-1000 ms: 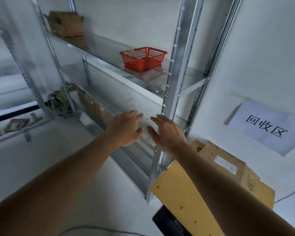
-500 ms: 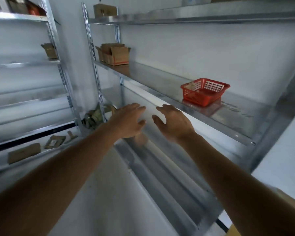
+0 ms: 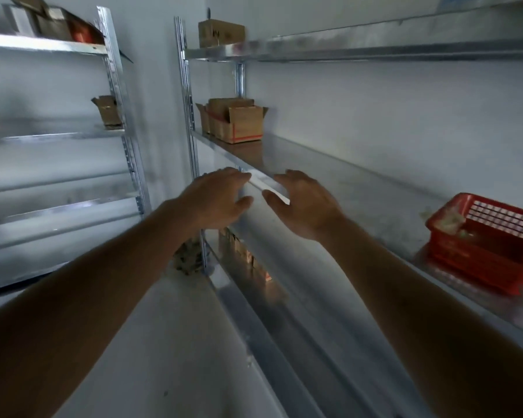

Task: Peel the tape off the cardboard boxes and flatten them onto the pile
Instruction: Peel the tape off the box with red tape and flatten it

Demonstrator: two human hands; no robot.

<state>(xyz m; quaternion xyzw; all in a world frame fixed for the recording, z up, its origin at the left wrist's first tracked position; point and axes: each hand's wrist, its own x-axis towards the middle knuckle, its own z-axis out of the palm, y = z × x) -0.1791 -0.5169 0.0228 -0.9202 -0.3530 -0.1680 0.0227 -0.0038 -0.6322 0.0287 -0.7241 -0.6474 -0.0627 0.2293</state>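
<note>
Two open cardboard boxes (image 3: 239, 123) with red tape stand at the left end of the middle metal shelf (image 3: 360, 188). Another cardboard box (image 3: 221, 33) sits on the top shelf (image 3: 344, 48), and a small open box (image 3: 107, 111) stands on the left rack. My left hand (image 3: 216, 199) and my right hand (image 3: 302, 203) are stretched out side by side in front of the middle shelf's edge, below and nearer than the two boxes. Both hands have relaxed, spread fingers and hold nothing.
A red plastic basket (image 3: 483, 239) sits on the middle shelf at the right. More cardboard (image 3: 245, 257) lies on the lower shelf under my hands. A second metal rack (image 3: 58, 134) stands at the left with boxes (image 3: 58, 25) on top. White walls lie behind.
The view has swung left and upward, away from the flattened cardboard pile on the floor. Both hands have risen toward the middle shelf, staying open and empty. The red basket has slid to the right edge.
</note>
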